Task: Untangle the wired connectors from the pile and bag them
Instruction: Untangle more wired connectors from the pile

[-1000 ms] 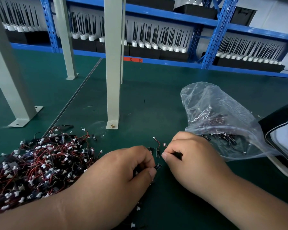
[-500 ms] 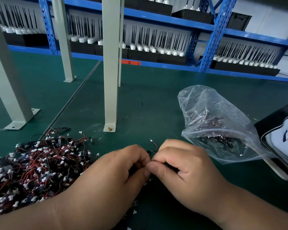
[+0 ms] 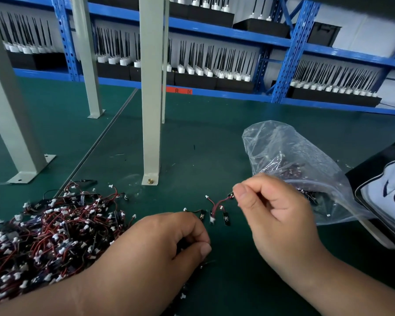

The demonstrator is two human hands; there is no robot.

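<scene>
Right hand (image 3: 276, 213) pinches connector (image 3: 219, 202) near bag (image 3: 283, 151) and post (image 3: 151, 110).

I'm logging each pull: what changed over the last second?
The right hand lifted up and to the right, away from the left hand, drawing out a red-wired white connector pinched at one end. The left hand stayed low with its fingers curled. The tangled connector pile and the clear plastic bag stayed put.
</scene>
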